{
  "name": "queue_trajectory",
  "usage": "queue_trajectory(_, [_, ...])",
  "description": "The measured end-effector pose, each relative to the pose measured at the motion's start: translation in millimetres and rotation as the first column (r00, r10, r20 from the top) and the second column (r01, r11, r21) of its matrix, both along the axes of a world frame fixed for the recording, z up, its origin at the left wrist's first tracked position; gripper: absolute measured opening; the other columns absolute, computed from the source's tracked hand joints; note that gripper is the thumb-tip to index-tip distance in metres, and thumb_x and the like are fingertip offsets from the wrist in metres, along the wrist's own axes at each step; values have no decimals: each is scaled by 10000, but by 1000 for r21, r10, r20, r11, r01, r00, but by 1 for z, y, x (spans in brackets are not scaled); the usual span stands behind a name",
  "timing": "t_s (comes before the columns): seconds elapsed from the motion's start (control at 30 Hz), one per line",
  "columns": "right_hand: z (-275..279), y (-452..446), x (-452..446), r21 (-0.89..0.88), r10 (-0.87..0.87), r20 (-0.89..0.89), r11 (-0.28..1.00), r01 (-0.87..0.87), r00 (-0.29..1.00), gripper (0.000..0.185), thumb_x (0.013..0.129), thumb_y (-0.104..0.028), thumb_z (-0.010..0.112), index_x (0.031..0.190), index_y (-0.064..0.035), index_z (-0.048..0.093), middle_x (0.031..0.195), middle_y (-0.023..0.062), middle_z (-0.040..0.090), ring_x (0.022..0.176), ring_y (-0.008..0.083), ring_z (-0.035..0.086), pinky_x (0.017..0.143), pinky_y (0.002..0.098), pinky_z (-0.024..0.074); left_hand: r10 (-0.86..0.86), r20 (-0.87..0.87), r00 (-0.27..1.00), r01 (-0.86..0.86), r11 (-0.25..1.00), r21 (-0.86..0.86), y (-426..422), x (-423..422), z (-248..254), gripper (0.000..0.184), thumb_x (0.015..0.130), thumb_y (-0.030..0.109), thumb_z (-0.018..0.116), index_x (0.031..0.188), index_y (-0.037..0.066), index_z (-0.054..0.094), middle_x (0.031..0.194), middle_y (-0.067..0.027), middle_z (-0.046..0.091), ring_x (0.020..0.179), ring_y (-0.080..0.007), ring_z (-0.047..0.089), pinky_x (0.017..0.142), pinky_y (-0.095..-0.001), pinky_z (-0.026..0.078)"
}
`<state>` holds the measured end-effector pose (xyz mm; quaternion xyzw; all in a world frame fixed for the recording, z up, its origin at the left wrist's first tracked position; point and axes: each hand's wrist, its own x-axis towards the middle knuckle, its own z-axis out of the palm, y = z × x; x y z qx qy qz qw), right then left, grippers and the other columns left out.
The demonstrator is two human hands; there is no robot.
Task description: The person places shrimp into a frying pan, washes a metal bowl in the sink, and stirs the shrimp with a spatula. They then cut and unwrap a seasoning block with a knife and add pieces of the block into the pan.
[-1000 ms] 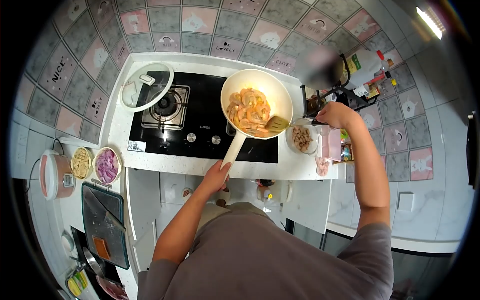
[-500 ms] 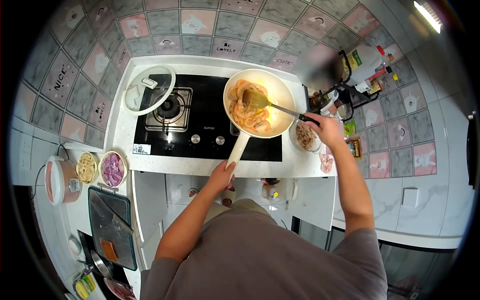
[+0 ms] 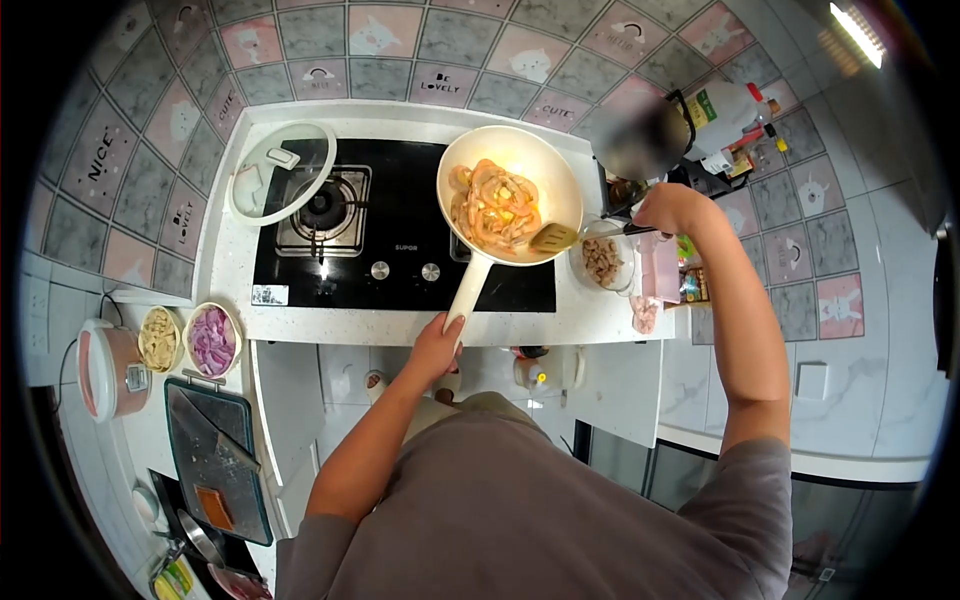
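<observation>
My left hand (image 3: 437, 347) is closed round the cream handle of a frying pan (image 3: 560, 190), which stands over the right side of the gas hob. Cooked shrimp (image 3: 495, 205) lie heaped in the pan, glossy with yellowish oil. My right hand (image 3: 675, 210) grips the dark handle of a slotted spatula (image 3: 553, 238). The spatula's tan blade is at the pan's lower right inner edge, beside the shrimp. Under the spatula's shaft, right of the pan, sits a clear bowl of chopped brownish meat (image 3: 602, 262).
A glass lid (image 3: 318, 185) leans by the left burner (image 3: 322, 205). Bowls of purple onion (image 3: 213, 340) and pale yellow pieces (image 3: 159, 340) stand left. A knife (image 3: 212, 425) lies on the cutting board (image 3: 250, 500). Bottles (image 3: 722, 110) crowd the right corner; a pink item (image 3: 645, 314) lies near the counter edge.
My right hand has moved right and up, drawing the spatula blade from the shrimp's middle to the pan's lower right edge. My left hand keeps its hold on the handle.
</observation>
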<state>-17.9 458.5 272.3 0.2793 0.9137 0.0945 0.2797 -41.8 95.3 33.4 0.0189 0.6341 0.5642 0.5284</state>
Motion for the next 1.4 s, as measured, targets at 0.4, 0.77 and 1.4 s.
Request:
queue_trajectory(0.4, [-115, -31, 79, -428, -358, -584, 898, 98, 729, 330, 877, -371, 708, 1070, -106, 741, 739, 124, 695, 604, 250, 648, 594, 367, 506, -28, 0, 1000, 28, 999, -27, 1, -4, -7, 320, 1016, 395, 483, 1178, 123, 532, 681, -13, 511, 397, -109, 396, 360, -272, 294])
queue_trajectory(0.77, [1, -18, 43, 86, -106, -397, 985, 151, 912, 209, 817, -324, 688, 952, -189, 774, 914, 134, 728, 874, 314, 697, 785, 414, 561, 17, 52, 998, -16, 1000, -24, 0, -4, 9, 299, 1016, 352, 491, 1123, 81, 555, 671, -21, 520, 422, -113, 431, 406, -277, 378])
queue_trajectory(1.4, [-65, -24, 79, -29, 178, -676, 963, -267, 715, 301, 867, -367, 691, 1089, -167, 723, 930, 133, 713, 839, 328, 672, 702, 404, 536, 0, 75, 997, 1, 1000, -7, -1, -5, 1, 295, 1018, 377, 470, 1162, 126, 527, 684, -12, 522, 399, -107, 401, 360, -259, 295])
